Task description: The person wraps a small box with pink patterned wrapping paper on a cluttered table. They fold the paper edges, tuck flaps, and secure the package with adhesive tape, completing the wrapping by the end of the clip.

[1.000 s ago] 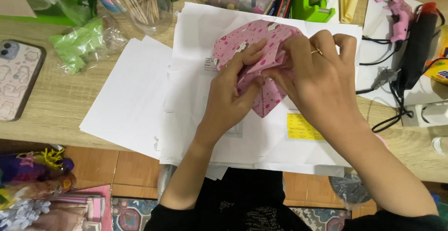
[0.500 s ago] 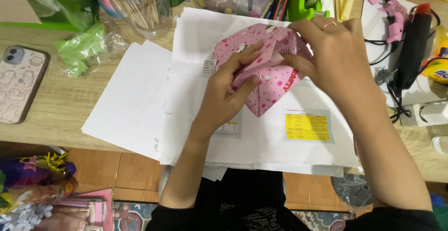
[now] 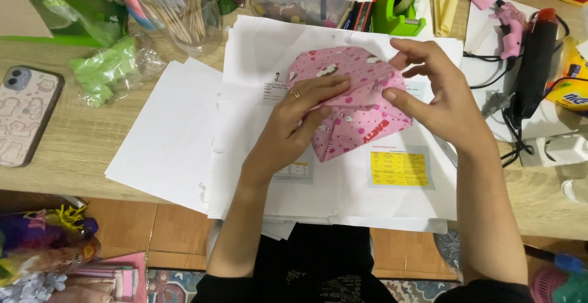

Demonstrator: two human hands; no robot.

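head view, looking down: the pink polka-dotted sheet of patterned paper [image 3: 355, 104], folded into a rough fan or cone shape, lies on the stack of white printed sheets [image 3: 343, 193] at the middle of the wooden table [image 3: 73, 156]. against half a second ago, the right hand [image 3: 438, 98] has slid off the top of the paper toward three o'clock and now sits at its right edge, while the left hand [image 3: 294, 125] has laid its fingers [image 3: 327, 87] flat across the upper fold — so the fold appears to be pressed down rather than freshly turned, and the pink piece looks more closed up than before.

left hand: fingers stretched out and held together, flat on the paper, thumb tucked near the lower flap; it holds the fold down rather than gripping. right hand: half open, thumb against the paper's right corner, the other fingers curled loosely above the top edge — whether they pinch the edge i cannot tell.

around them: a phone in a pale patterned case [image 3: 27, 116] at nine o'clock, a crumpled clear bag with green pieces [image 3: 110, 70] at ten, a clear jar of wooden sticks [image 3: 193, 15] at eleven, a green tape dispenser [image 3: 401, 3] at twelve, a pink glue gun [image 3: 508, 24] and a black tool with cords [image 3: 536, 64] at two.
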